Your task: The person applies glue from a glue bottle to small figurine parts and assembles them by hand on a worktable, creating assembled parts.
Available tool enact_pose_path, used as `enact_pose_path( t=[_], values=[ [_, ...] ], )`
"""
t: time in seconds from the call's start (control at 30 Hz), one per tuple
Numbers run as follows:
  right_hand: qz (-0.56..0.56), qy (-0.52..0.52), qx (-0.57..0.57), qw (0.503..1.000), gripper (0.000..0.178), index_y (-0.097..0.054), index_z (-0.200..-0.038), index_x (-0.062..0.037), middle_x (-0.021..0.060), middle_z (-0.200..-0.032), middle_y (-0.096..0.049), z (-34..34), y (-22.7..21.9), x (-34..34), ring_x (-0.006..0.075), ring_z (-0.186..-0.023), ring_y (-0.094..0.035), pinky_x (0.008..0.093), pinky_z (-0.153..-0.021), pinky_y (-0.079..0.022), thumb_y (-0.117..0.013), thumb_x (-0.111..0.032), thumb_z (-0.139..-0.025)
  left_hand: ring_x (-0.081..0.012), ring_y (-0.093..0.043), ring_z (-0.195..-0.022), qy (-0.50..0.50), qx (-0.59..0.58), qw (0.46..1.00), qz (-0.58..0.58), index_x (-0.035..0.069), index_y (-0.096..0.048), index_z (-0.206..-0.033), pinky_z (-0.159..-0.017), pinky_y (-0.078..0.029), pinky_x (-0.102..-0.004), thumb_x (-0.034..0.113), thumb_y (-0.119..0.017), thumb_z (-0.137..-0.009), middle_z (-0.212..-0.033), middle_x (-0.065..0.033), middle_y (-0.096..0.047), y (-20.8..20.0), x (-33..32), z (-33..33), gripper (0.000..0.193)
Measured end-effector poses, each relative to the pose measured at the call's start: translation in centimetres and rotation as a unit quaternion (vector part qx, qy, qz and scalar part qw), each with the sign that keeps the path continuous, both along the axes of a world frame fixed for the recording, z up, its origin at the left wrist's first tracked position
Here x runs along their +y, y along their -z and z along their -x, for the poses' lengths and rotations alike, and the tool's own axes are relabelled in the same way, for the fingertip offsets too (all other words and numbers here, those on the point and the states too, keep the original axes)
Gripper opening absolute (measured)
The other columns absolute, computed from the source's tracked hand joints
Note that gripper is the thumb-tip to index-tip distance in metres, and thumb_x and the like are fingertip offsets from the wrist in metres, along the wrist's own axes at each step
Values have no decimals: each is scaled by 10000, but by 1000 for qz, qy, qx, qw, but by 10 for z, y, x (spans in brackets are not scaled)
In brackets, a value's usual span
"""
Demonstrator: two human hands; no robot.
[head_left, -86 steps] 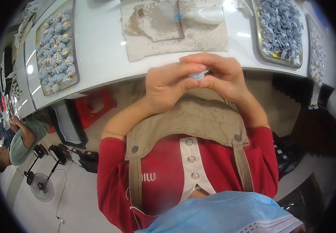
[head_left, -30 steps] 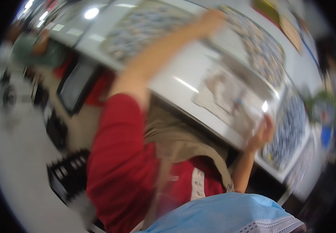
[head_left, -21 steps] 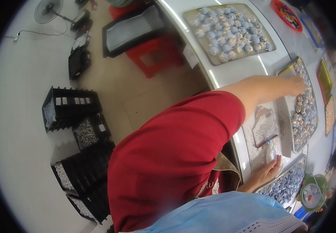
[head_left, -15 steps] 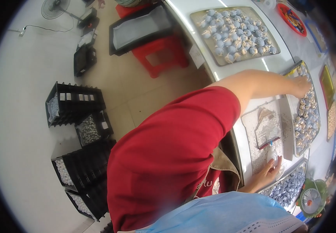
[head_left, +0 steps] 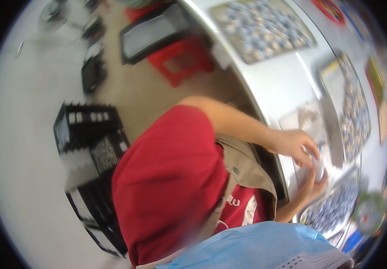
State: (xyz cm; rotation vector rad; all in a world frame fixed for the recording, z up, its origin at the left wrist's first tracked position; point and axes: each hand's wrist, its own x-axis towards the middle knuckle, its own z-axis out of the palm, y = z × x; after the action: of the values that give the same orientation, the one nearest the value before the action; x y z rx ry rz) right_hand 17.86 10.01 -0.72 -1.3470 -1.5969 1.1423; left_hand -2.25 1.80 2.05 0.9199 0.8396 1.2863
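My right hand, at the table's near edge, has its fingers curled around a small rounded white object with a blue tip. Its exact kind is blurred. Close above it, my left hand is closed in a pinch beside the white object. Whatever sits between those fingers is hidden. Just beyond both hands stands an upright grey strip. Past it lies a tray of small rounded grey-blue and beige pieces.
Another tray of similar pieces is on the white table. A tray of darker bluish pieces lies next to my right hand, near a green round item. Black crates and a red stool stand on the floor.
My left hand has come back from the far tray of grey-blue pieces and now meets my right hand. My right hand has lifted slightly with the white object. The view has shifted and blurred.
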Motion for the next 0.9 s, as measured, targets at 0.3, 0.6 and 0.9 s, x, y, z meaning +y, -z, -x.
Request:
enact_pose_path(
  t=[0.3,0.6,0.9],
  values=[
    [-43,-30,71,996,265,-558,-1030,-14,24,-937,-560,-27,-15,-14,104,-843,-513,230,-727,-423,-646,-94,-792,-131,-597,-847,-44,-92,987,128,-10,-470,-1207,-750,-487,-240,13,-575,-845,-989,-79,-588,17,-23,-20,377],
    [-174,-47,-21,983,270,-573,-941,-13,62,-874,-531,-66,-49,-48,155,-812,-497,254,-729,-401,-685,-117,-719,-107,-569,-791,21,-45,988,147,6,-498,-1190,-694,-473,-219,44,-604,-843,-1078,-87,-590,21,-21,-33,365],
    [-239,-87,-153,955,319,-600,-845,-2,59,-783,-508,-52,-61,-50,196,-805,-455,281,-726,-380,-754,-161,-615,-97,-561,-805,5,-9,992,128,-2,-500,-1171,-715,-478,-218,20,-605,-838,-1074,-82,-588,19,-29,-31,350]
  ],
)
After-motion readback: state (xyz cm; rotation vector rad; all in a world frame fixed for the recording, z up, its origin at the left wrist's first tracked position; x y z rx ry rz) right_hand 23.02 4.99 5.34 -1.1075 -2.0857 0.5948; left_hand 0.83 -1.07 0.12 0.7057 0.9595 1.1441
